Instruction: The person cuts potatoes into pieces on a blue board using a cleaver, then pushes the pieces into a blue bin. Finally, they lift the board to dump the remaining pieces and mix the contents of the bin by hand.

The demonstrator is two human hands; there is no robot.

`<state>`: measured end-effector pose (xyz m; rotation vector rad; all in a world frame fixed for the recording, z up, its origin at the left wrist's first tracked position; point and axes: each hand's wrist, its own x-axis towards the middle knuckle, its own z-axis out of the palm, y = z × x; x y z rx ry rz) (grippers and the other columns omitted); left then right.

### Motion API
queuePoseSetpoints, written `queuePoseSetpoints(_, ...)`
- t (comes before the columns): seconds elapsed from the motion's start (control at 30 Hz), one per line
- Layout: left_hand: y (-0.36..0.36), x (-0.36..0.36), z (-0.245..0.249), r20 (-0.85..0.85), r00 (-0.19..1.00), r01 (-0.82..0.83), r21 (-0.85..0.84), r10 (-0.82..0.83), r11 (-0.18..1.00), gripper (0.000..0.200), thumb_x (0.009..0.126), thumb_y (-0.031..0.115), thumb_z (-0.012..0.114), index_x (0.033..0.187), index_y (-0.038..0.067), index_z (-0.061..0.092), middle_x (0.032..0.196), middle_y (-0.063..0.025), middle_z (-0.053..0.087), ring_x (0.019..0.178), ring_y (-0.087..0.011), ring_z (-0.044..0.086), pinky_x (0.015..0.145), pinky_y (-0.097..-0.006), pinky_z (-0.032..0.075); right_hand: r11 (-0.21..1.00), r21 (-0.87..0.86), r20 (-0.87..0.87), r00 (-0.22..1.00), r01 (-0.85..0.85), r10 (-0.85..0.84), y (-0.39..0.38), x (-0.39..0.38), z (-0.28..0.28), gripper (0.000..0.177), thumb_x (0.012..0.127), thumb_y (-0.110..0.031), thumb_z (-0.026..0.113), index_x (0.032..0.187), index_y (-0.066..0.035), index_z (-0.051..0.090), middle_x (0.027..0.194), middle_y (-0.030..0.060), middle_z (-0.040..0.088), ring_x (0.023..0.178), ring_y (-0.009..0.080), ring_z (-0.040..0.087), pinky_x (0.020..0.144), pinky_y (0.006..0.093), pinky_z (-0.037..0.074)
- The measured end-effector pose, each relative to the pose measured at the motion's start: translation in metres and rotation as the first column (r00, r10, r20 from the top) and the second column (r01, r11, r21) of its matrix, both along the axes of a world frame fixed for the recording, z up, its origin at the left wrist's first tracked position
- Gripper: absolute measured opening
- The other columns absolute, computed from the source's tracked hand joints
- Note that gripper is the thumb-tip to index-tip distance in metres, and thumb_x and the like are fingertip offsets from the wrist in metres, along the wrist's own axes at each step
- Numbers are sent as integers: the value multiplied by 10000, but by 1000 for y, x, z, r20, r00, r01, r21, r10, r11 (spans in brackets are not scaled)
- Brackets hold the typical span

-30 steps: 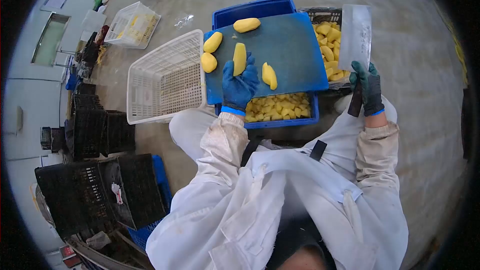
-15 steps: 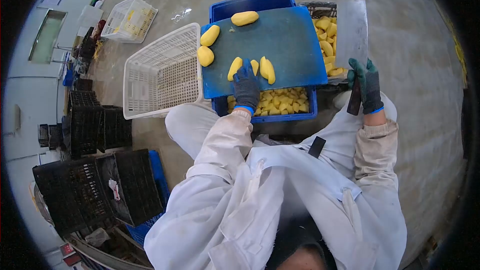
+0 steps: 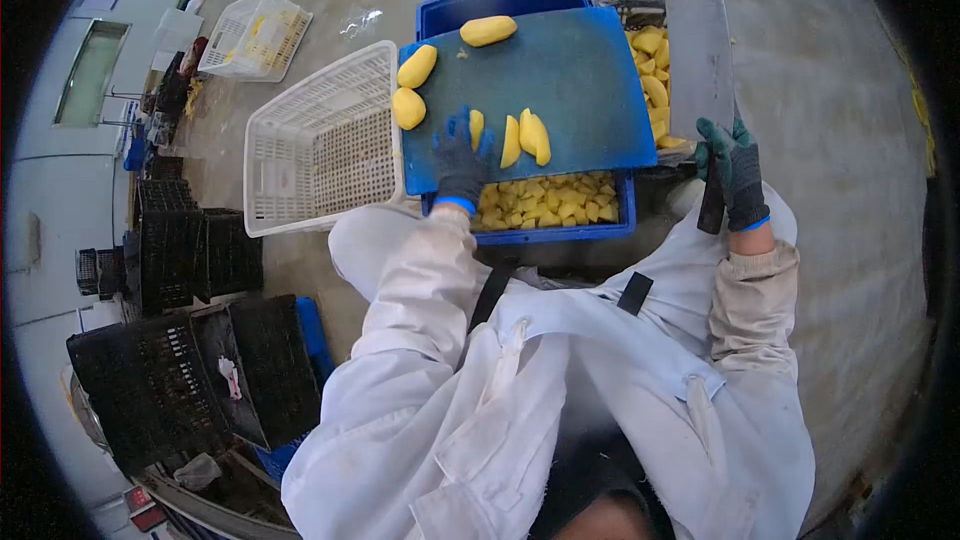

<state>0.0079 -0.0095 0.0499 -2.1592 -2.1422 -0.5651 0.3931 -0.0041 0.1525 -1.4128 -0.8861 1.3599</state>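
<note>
Peeled potato pieces (image 3: pixel 535 138) lie near the close edge of a blue cutting board (image 3: pixel 560 60). My left hand (image 3: pixel 463 160), in a dark glove with blue fingertips, rests over the left part of the row. Its fingers are apart, and one potato piece (image 3: pixel 476 129) shows between them. A wide-bladed cleaver (image 3: pixel 700 70) is in my right hand (image 3: pixel 738 175), whose green-and-grey glove is closed round the dark handle. The blade points away from me, to the right of the board. Three whole peeled potatoes (image 3: pixel 417 66) lie along the board's far and left edges.
Under the board, a blue crate (image 3: pixel 560 234) holds cut potato chunks. A crate of larger potato pieces (image 3: pixel 655 90) stands beyond it at right. White baskets (image 3: pixel 262 165) are at left, with black crates (image 3: pixel 150 390) stacked at lower left.
My left hand has moved left along the row, and its fingers have spread. The middle potato piece now shows fully beside the right-hand pieces. My right hand and the cleaver have barely moved.
</note>
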Motion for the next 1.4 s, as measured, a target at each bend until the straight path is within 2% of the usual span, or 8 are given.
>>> queuePoseSetpoints(0.23, 29, -21, 0, 63, 995, -49, -304, 71, 951, 539, 839, 304, 586, 1273, 3, 474, 1166, -245, 559, 1057, -373, 550, 904, -417, 437, 999, 39, 33, 999, 0, -1, 3, 0, -4, 200, 811, -164, 672, 928, -52, 555, 557, 34, 534, 412, 130, 483, 389, 254, 371)
queuePoseSetpoints(0.33, 34, -28, 13, 792, 403, 245, -576, 458, 780, 461, 879, 296, 557, 1224, -7, 516, 1140, -234, 585, 1015, -331, 584, 866, -383, 460, 1000, 27, 8, 1000, 9, -9, 0, -3, -1, 180, 819, -161, 663, 916, -52, 559, 561, 35, 539, 408, 126, 482, 388, 253, 372)
queuePoseSetpoints(0.5, 22, -13, -17, 600, 797, 223, -405, 73, 887, 473, 881, 327, 567, 1221, 0, 532, 1085, -194, 626, 1001, -324, 599, 866, -377, 459, 986, -33, 112, 980, -164, 167, 11, -8, 1, 186, 831, -151, 643, 926, -12, 564, 605, 31, 560, 490, 150, 548, 452, 281, 433)
queuePoseSetpoints(0.6, 14, -4, -19, 474, 878, 130, -355, 59, 926, 504, 860, 331, 593, 1245, 15, 517, 1131, -218, 588, 1040, -370, 565, 897, -414, 439, 865, 234, 405, 853, -445, 329, 22, -32, -1, 224, 835, -194, 617, 955, -8, 578, 697, 84, 622, 651, 245, 635, 587, 365, 496)
queuePoseSetpoints(0.7, 3, -4, -25, 521, 846, 84, -345, 117, 935, 521, 831, 303, 627, 1255, 26, 502, 1217, -249, 517, 1083, -427, 507, 941, -463, 406, 698, -8, 913, 280, -716, 297, 55, -63, -15, 248, 835, -244, 579, 978, -43, 606, 859, 143, 660, 846, 319, 643, 732, 425, 493)
queuePoseSetpoints(0.87, -29, 8, -23, 377, 926, 72, -100, -29, 992, 540, 804, 274, 650, 1255, 24, 490, 1223, -232, 518, 1077, -420, 497, 946, -472, 392, 487, -359, 915, -198, -796, 350, 104, -132, -39, 277, 842, -299, 538, 1069, -153, 600, 971, 149, 649, 902, 334, 627, 778, 446, 494)
queuePoseSetpoints(1.17, -39, 19, -13, 460, 888, 52, -63, -18, 997, 519, 846, 255, 618, 1304, 72, 458, 1259, -243, 470, 1155, -411, 445, 981, -466, 358, 424, -373, 905, -221, -826, 364, 103, -141, -37, 272, 863, -352, 502, 1052, -176, 588, 950, 168, 642, 870, 352, 626, 744, 480, 488)
queuePoseSetpoints(1.4, -69, 60, 11, 199, 977, 109, -130, -81, 985, 646, 805, 279, 619, 1396, 211, 368, 1424, -225, 257, 1285, -454, 272, 1010, -552, 284, 408, -302, 943, -206, -862, 261, 86, -131, -15, 220, 842, -320, 564, 932, -124, 607, 797, 161, 639, 750, 347, 627, 666, 447, 489)
